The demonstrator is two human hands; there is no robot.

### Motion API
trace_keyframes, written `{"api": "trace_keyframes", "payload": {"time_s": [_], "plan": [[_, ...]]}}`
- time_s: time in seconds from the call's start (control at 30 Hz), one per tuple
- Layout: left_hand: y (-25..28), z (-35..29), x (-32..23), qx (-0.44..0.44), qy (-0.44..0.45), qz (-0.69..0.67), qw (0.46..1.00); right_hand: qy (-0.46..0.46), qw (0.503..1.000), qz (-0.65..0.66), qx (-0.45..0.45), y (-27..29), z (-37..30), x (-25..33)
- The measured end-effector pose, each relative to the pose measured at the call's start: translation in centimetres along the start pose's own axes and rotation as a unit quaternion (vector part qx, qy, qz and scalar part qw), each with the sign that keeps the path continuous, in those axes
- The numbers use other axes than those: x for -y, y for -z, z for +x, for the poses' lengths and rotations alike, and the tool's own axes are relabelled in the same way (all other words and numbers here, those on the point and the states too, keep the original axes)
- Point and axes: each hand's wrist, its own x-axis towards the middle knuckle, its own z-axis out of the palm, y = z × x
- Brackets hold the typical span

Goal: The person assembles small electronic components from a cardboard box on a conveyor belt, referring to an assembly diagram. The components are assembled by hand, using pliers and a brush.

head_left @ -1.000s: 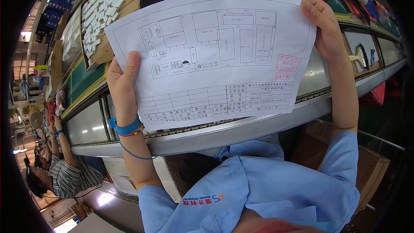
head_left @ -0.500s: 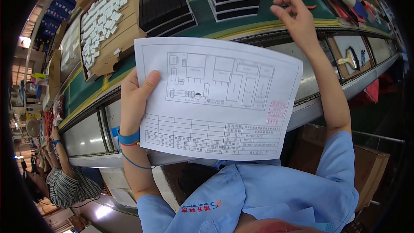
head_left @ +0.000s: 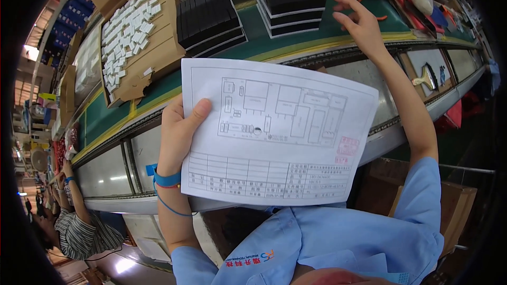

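Observation:
My left hand grips the left edge of a white printed sheet, thumb on its face and fingers behind. Line drawings of a parts layout fill its upper part, a table its lower part, and red stamps mark its right side. A blue strap circles my left wrist. My right hand is raised over the green work surface with fingers apart, slightly curled and holding nothing. Just left of it stands a stack of black flat pieces with white layers. Farther left sits a second black stack.
Many small white blocks lie in a cardboard tray at the far left. A metal rail runs along the bench front. A brush lies in a recess at right. Another person in a striped top works at the left.
The sheet and my left hand have shifted a little right and down in view, with the bench things moving similarly. My right hand stays near the black stack, its fingers slightly more bent.

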Motion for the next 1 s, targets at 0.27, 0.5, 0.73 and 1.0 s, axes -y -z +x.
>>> {"api": "trace_keyframes", "payload": {"time_s": [0.27,0.5,0.73,1.0], "plan": [[-1.0,-0.2,2.0,0.025,0.095,-0.022,0.995,-0.022,0.997,0.068,0.029,-1.0,-0.8,0.3],[0.8,0.2,2.4,0.093,0.188,0.044,0.977,-0.134,0.981,0.131,0.052,-0.6,-0.8,-2.8],[3.0,1.2,4.4,0.210,-0.013,0.203,0.956,-0.158,0.985,0.073,0.023,-1.3,-0.9,-2.6],[4.4,1.7,3.3,0.242,0.039,0.144,0.959,-0.112,0.990,0.084,0.005,-2.1,-1.3,-3.2]]}}
